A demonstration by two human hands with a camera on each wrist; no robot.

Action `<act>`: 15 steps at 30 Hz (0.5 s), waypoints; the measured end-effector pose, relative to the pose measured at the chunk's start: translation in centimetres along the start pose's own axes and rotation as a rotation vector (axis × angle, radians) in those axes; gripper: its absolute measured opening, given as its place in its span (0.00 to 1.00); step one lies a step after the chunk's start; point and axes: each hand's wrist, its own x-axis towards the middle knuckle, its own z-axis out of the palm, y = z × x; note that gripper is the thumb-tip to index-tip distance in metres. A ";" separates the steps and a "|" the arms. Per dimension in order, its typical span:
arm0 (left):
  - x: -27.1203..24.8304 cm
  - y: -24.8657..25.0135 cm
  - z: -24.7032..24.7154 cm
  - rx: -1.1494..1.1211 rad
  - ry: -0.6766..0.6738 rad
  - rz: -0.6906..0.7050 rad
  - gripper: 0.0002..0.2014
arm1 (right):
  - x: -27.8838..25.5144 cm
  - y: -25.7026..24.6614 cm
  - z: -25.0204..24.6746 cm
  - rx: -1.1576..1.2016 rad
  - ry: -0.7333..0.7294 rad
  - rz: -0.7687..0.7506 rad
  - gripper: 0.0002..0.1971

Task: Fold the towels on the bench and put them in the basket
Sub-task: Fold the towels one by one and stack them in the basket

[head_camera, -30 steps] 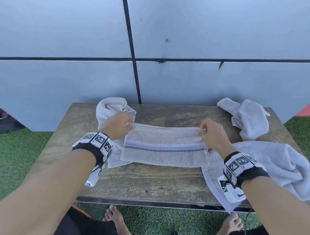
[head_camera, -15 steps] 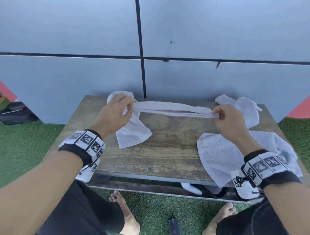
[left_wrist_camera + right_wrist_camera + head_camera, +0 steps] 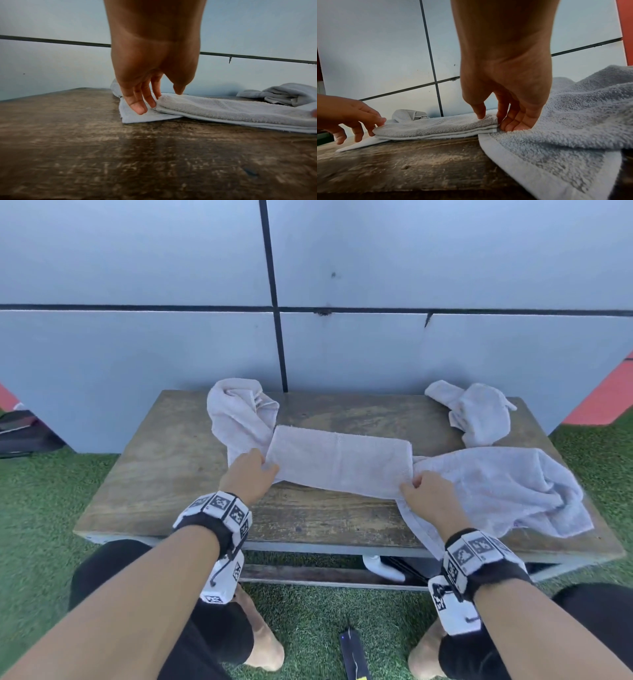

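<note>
1. The folded towel [image 3: 337, 462] lies flat on the wooden worktop [image 3: 164, 474], in several layers, between the two hands.
2. The left hand [image 3: 248, 479] is at the left end of this towel. Its fingers [image 3: 142, 100] point down and are slightly spread; the tips touch the end of the folded layers, and the thumb is over the top edge. I cannot tell if the thumb presses the cloth.
3. The right hand [image 3: 430, 498] is at the right end. In the right wrist view its thumb lies on top of the folded end and its fingers [image 3: 510, 121] are curled against the edge of the layers, so it pinches the towel there.
4. Under the left fingers, a crumpled towel [image 3: 239, 412] lies partly below the folded one and goes away from the hand to the far side of the worktop.
5. Just beside the right fingers, on their outer side, a big loose towel [image 3: 496, 487] is spread; its near edge hangs over the front of the worktop. The right end of the folded towel touches it.
6. Beyond the right hand, near the far corner, there is one more small crumpled towel [image 3: 476, 412].
7. Behind the worktop stands a grey panel wall [image 3: 376, 347], and green turf [image 3: 44, 494] is around.
</note>
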 end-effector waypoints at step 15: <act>6.4 5.2 -5.3 -0.338 0.070 -0.180 0.14 | 4.5 -3.3 -5.0 0.027 -0.051 0.086 0.11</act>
